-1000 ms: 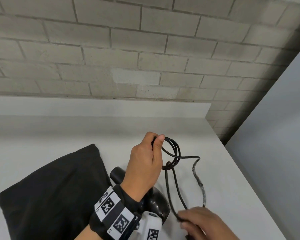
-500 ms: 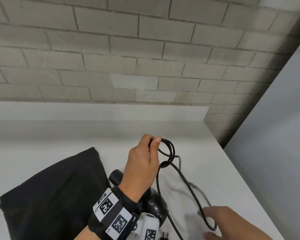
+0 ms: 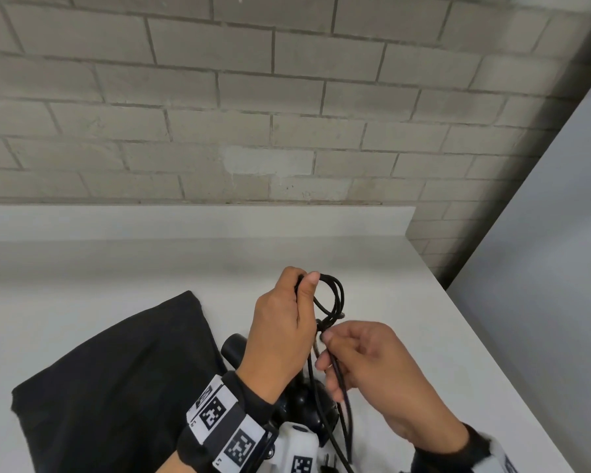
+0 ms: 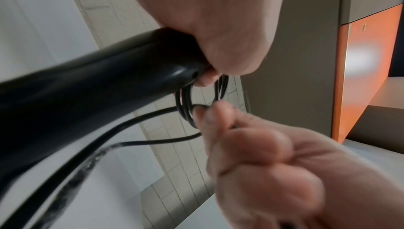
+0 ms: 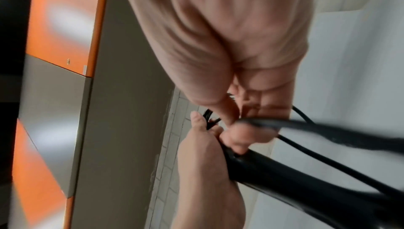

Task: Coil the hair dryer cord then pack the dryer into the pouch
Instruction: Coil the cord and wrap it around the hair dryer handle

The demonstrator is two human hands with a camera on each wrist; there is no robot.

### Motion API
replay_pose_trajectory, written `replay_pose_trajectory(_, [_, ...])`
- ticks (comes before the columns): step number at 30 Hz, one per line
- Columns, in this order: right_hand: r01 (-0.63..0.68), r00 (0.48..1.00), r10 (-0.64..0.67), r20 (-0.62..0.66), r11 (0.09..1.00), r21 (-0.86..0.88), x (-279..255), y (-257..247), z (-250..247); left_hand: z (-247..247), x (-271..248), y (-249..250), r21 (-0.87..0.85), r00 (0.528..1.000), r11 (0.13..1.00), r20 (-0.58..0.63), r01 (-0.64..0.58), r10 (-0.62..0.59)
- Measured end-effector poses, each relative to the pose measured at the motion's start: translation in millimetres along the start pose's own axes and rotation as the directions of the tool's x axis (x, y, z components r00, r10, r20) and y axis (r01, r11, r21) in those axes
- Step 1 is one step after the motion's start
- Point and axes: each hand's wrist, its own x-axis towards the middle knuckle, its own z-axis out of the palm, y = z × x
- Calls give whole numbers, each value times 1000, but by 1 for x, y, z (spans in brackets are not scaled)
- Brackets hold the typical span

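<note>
I see the thin black rubber cord (image 3: 335, 298) partly coiled: a few loops sit pinched in my left hand (image 3: 282, 331), which also grips the glossy black plastic hair dryer (image 4: 87, 80) by its handle. My right hand (image 3: 365, 367) grasps the slack strand just beside those loops. More winding remains, I judge. The flat black fabric pouch (image 3: 116, 380) lies left of the dryer, unfilled; the white table (image 3: 423, 319) edge runs near on the right.

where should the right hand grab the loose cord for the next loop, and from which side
Pinch the free strand of the cord just below the loops that the left hand holds against the dryer handle. Come from the right: the strand hangs down there, where the right hand already has it.
</note>
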Motion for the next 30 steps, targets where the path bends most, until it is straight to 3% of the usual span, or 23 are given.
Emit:
replay_pose_trajectory(5, [117, 966, -66, 249, 973, -198, -24, 22, -17, 2, 1, -3, -10, 1000, 1000, -15, -16, 16])
replay_pose_trajectory(8, [192, 941, -42, 337, 884, -426, -42, 40, -40, 1, 1, -4, -15, 1000, 1000, 2, -19, 19])
replay_pose_trajectory(12, [296, 954, -198, 225, 744, -600, -64, 69, -91, 2, 2, -5, -16, 1000, 1000, 24, -14, 15])
replay_pose_trajectory(15, [221, 974, -114, 195, 664, -714, -78, 102, -140, 1, 3, -7, -11, 1000, 1000, 6, -7, 7])
replay_pose_trajectory(17, [183, 982, -154, 105, 682, -708, -89, 117, -166, 0, 4, -8, -10, 1000, 1000, -2, -4, 4])
replay_pose_trajectory(19, [160, 979, -200, 42, 627, -762, -96, 120, -185, 1, 5, -7, -7, 1000, 1000, 4, 1, 0])
replay_pose_trajectory(22, [68, 992, -123, 1, 543, -837, -89, 131, -196, 2, 6, -7, 10, 1000, 1000, 1, -1, 1])
replay_pose_trajectory(26, [73, 997, -62, 43, 642, -763, -72, 90, -158, 2, 6, -7, 13, 1000, 1000, -4, -10, 10])
replay_pose_trajectory(28, [138, 990, -99, 95, 700, -701, -59, 64, -129, 1, 5, -6, 13, 1000, 1000, -6, -18, 18])
replay_pose_trajectory(30, [193, 980, -188, 66, 814, -548, -42, 38, -92, 1, 4, -5, 16, 1000, 1000, -11, -20, 20])
